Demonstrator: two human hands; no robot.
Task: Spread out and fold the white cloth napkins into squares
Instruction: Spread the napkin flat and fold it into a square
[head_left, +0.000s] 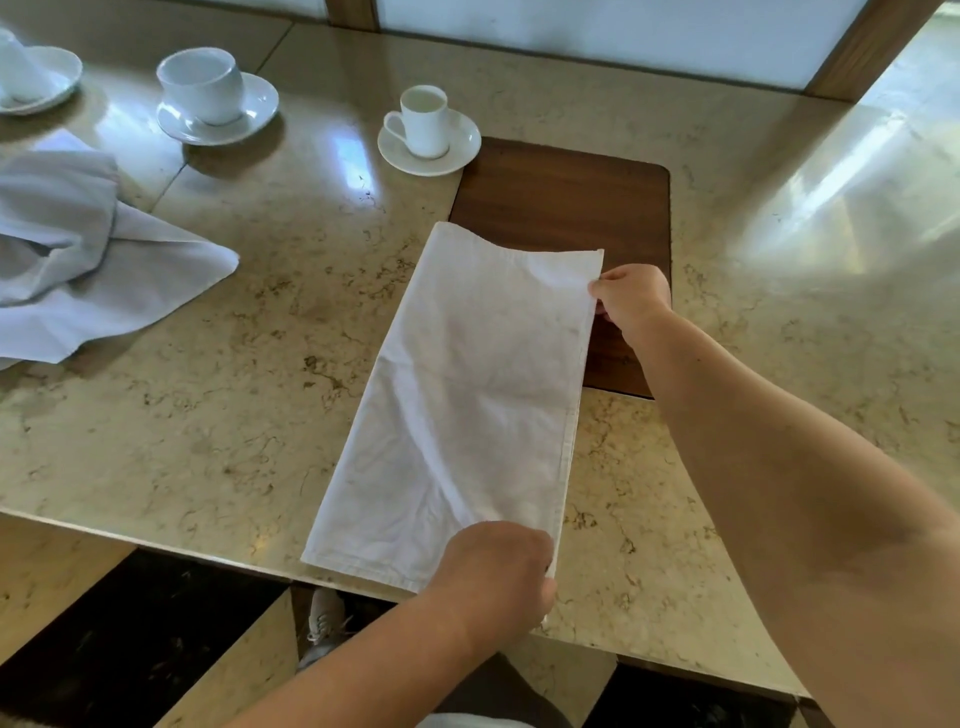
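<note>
A white cloth napkin (467, 405), folded into a long rectangle, is laid flat on a beige marble tabletop (218, 415). The napkin runs from the near edge of the tabletop away toward the middle, tilted slightly to the right, and its far end overlaps a dark wooden panel (566, 197) set into the stone.

The far right corner of the napkin is pinched by the right hand (631, 301), whose arm is stretched across from the lower right. The near right corner is gripped by the left hand (498, 566), which is seen from the back at the tabletop's near edge; its fingertips are hidden, so the grip appears to be closed on the cloth edge but cannot be seen fully. The napkin's right edge is held straight between the two hands, with a hemmed border visible along it.

To the far left, a loose pile of unfolded napkins (88, 260) is spread on the tabletop, well apart from the folded one. Beyond it, three white cups on saucers are set out: a small cup (423, 119) just beside the wooden panel's far left corner, a wider cup (202, 85) further left, and a third cup (23, 73) partly cut off at the picture's left edge. Below the tabletop edge, a light-coloured shoe (322, 623) is seen on a dark floor.
</note>
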